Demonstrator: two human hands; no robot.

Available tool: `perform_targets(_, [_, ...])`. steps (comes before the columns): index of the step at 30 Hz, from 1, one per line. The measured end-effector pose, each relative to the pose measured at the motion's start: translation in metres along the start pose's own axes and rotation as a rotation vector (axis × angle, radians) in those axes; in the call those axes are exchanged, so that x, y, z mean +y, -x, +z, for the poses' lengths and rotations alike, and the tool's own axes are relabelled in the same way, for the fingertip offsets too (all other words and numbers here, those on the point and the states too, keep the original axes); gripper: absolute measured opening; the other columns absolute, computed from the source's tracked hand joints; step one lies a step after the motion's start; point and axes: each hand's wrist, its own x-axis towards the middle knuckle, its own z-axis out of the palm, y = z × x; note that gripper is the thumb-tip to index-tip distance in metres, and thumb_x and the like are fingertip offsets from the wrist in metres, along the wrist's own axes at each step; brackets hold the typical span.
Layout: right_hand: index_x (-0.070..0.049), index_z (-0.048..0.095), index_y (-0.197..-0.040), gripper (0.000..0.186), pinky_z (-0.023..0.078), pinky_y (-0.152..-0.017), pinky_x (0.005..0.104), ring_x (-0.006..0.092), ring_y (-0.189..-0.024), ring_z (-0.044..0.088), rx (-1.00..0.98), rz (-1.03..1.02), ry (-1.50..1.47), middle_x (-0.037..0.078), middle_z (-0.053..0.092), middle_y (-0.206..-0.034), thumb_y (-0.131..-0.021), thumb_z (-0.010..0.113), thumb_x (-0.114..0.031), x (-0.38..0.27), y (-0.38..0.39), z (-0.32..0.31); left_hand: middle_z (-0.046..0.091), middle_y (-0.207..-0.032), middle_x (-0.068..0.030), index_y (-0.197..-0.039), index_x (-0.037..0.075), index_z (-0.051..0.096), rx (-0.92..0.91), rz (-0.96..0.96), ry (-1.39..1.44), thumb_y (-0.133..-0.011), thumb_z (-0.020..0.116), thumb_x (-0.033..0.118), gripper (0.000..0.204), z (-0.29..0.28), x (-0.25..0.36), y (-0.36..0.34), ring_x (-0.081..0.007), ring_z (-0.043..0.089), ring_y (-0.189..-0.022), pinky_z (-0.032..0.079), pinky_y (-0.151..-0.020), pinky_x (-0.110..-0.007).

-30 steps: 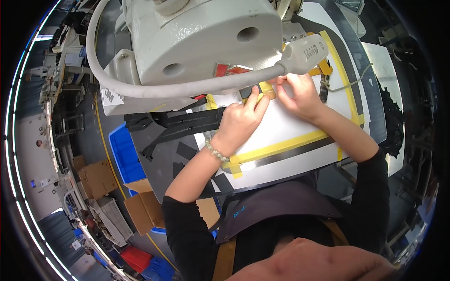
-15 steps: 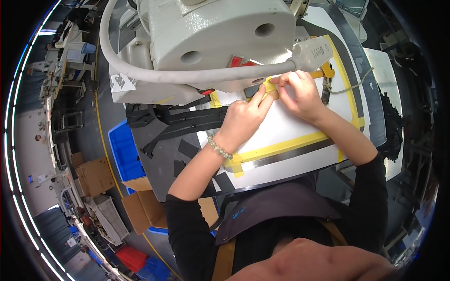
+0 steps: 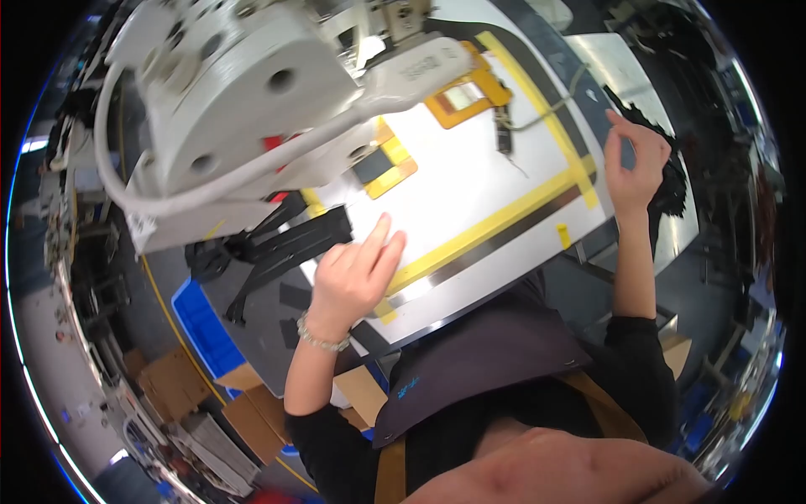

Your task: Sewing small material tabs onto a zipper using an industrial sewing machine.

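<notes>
"Black sleeves (image 3: 640, 357) end on both forearms. What does the left hand (image 3: 351, 275) hold?"

"Nothing that I can see. Its index finger reaches forward over the white sheet (image 3: 453, 193), narrowly apart from the next, near the end of a black strap (image 3: 311, 239). Whether the fingertips touch down, I can't tell. A beaded bracelet (image 3: 323, 338) circles the wrist."

"And the right hand (image 3: 635, 164)?"

"Well apart, far to the right, beside a ragged black pile (image 3: 672, 185). Thumb and fingers curl, with a gap inside the curl; blur hides whether they pinch anything."

"What's changed?"

"Half a second ago both hands met at the yellow plate (image 3: 395, 178). Now they've parted, and it lies on the sheet beside the machine (image 3: 243, 126), its dark rectangle (image 3: 372, 165) uncovered. I'd judge that handling of the plate has paused and that it needs no steadying."

"Farther out?"

"An orange frame (image 3: 457, 105) with a pale window sits up and to the right of the plate, a small dark tool (image 3: 504, 139) just beside it. Yellow tape (image 3: 483, 233) borders the sheet on the grey tabletop (image 3: 260, 353). Beyond its left edge are a blue bin (image 3: 206, 332) and a cardboard box (image 3: 176, 382)."
</notes>
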Motion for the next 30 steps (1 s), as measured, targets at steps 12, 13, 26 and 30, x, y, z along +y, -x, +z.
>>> perform_targets(12, [-0.005,0.061,-0.092,0.010,0.045,-0.060,0.0258,0.0104,-0.061,0.057,0.120,0.985,0.168,0.004,0.063,-0.071,-0.085,0.064,-0.011,0.146,0.192,-0.049,0.069,-0.105,-0.0114,-0.099,0.003,0.066,-0.018,-0.018,0.049,-0.080,0.060,-0.003,0.021,-0.003,0.002,0.004,-0.0187,0.061,-0.062,0.041,-0.052,-0.028])
perform_targets(13, [-0.005,0.062,-0.092,0.011,0.046,-0.060,0.0264,0.0114,-0.061,0.058,0.080,1.016,0.156,0.005,0.063,-0.071,-0.084,0.064,-0.012,0.154,0.207,-0.039,0.069,-0.104,-0.0113,-0.099,0.003,0.066,-0.039,-0.017,0.046,-0.080,0.060,-0.003,0.021,-0.002,0.004,0.001,-0.0191,0.061,-0.063,0.041,-0.052,-0.028])
perform_targets(26, [-0.007,0.062,-0.103,0.030,0.051,-0.076,0.0373,0.0277,-0.089,0.065,0.116,1.265,0.362,0.011,0.067,-0.090,-0.077,0.069,-0.020,0.315,0.268,-0.008,0.070,-0.096,-0.0106,-0.101,0.001,0.064,-0.174,-0.129,0.017,-0.085,0.055,0.001,0.018,0.002,-0.007,0.012,-0.0243,0.067,-0.076,0.045,-0.058,-0.034])
perform_targets(30, [-0.011,0.055,-0.112,0.042,0.051,-0.082,0.0430,0.0313,-0.102,0.061,-0.008,1.217,0.516,0.013,0.063,-0.103,-0.076,0.072,-0.026,0.316,0.229,0.001,0.069,-0.092,-0.0099,-0.100,0.001,0.064,-0.222,-0.189,-0.029,-0.085,0.055,0.000,0.018,0.002,-0.009,0.016,-0.0250,0.066,-0.074,0.045,-0.058,-0.034])
